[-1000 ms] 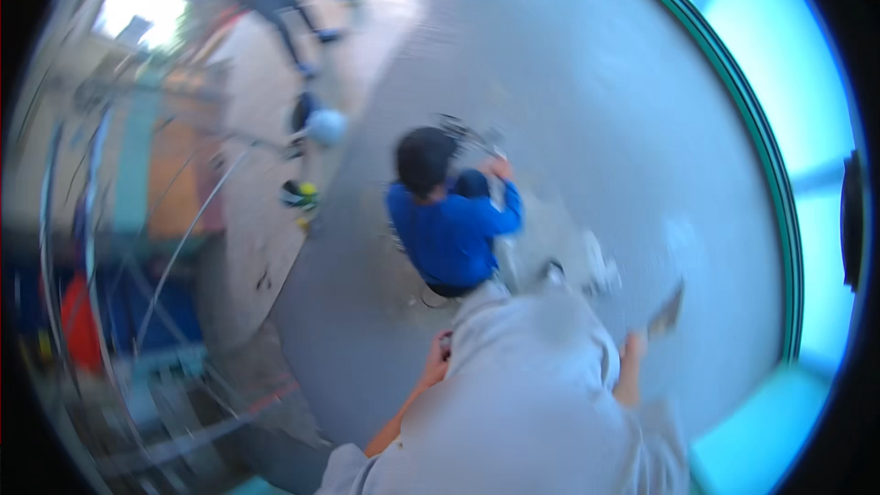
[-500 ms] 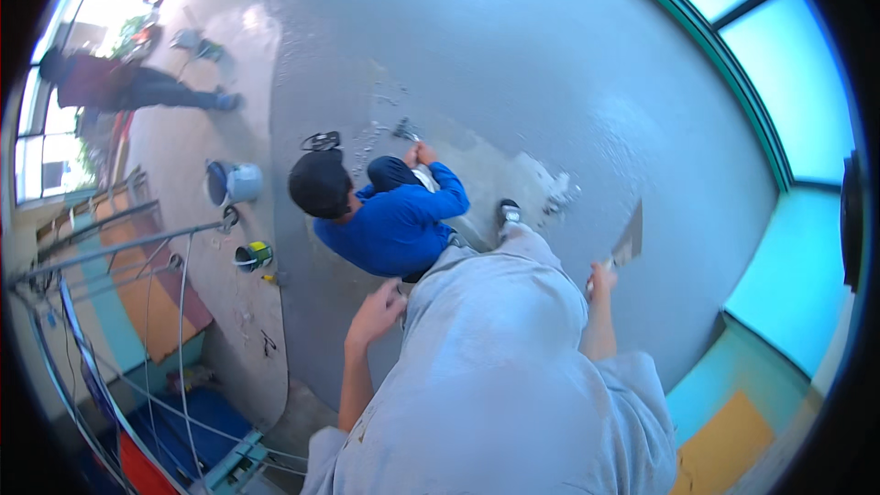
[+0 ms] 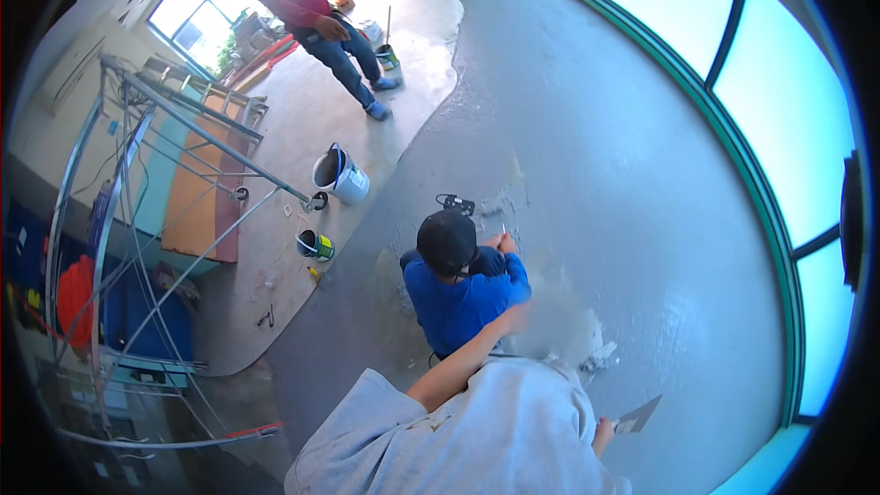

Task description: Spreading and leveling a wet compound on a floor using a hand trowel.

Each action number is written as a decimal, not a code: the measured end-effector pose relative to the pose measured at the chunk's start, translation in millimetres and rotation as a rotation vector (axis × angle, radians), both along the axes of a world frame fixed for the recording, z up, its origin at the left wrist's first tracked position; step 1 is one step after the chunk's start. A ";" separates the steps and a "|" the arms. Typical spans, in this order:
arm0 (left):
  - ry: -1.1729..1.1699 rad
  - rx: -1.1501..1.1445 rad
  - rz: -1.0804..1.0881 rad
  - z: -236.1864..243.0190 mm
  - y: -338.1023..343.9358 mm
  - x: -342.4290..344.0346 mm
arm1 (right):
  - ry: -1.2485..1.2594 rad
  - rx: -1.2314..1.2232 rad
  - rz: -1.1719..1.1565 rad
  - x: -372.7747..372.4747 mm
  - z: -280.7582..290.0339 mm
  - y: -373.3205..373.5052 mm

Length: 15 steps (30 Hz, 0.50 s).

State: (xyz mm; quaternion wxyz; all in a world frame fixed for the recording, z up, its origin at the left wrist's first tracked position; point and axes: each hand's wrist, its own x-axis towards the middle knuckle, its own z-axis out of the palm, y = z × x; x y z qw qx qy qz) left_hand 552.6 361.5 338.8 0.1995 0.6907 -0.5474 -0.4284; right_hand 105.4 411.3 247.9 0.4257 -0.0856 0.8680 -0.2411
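Observation:
My left hand [image 3: 515, 314] is stretched forward across my body, beside the lower back of a crouching co-worker [image 3: 467, 298] in blue and a black cap; it is smeared by motion, so its fingers are unclear. My right hand [image 3: 602, 433], low at the right, grips the handle of a wide metal putty knife [image 3: 643, 412]. Wet grey coating [image 3: 642, 220] covers the floor around us, with a rough patch of flakes [image 3: 598, 357] left of the blade. The co-worker's hands hold a small tool ahead.
Left are a wheeled metal scaffold [image 3: 197, 156], a white bucket [image 3: 348, 181], a green can [image 3: 314, 245] and a plywood board [image 3: 192, 220]. Another person [image 3: 348, 73] stands on the pale floor strip at upper left. Green-framed frosted windows [image 3: 770, 101] line the right side.
My left hand has moved from beside my hip forward and across to the right. The view has turned, and the standing person now appears higher up. My right hand still holds the putty knife.

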 end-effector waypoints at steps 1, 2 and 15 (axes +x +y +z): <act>0.010 0.061 -0.014 0.1 5.3 2.9 | -0.006 -0.001 -0.032 0.8 -2.6 -3.4; 0.025 0.127 -0.028 1.0 17.1 3.5 | -0.006 -0.012 -0.017 0.3 -3.1 -5.5; 0.030 0.628 0.813 -52.9 217.1 35.6 | -0.003 0.070 0.301 3.1 25.5 -60.9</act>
